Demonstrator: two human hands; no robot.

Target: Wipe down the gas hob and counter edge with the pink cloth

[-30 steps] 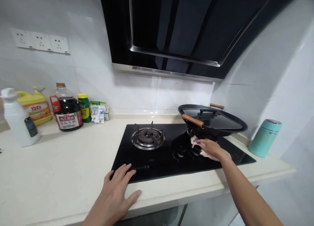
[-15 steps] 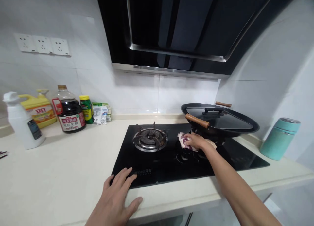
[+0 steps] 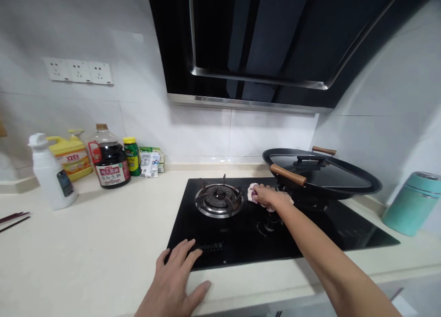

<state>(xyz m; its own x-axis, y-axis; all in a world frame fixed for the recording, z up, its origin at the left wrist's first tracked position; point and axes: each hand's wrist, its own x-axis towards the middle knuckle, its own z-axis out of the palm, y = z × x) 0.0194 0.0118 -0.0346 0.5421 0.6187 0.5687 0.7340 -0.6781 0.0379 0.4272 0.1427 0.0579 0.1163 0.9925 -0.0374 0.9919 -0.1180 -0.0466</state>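
My right hand (image 3: 269,196) presses a crumpled white and purple cloth (image 3: 251,193) onto the black glass gas stove (image 3: 237,243), between the left burner (image 3: 219,200) and the wok. Its fingers are closed over the cloth, which is partly hidden beneath them. A control knob (image 3: 270,224) shows just below that hand. My left hand (image 3: 177,280) rests with fingers spread at the stove's front left corner, fingertips on the glass and thumb over the counter. It holds nothing.
A lidded black wok (image 3: 344,170) with wooden handles covers the right burner. A range hood (image 3: 255,46) hangs above. To the left stand a white spray bottle (image 3: 53,179), a yellow detergent jug (image 3: 74,158), a soy sauce bottle (image 3: 110,163) and chopsticks (image 3: 14,218). A turquoise flask (image 3: 411,204) stands right.
My right hand has slid the cloth a little farther back and toward the left burner. My left hand stays spread at the stove's corner. The whole view has shifted slightly.
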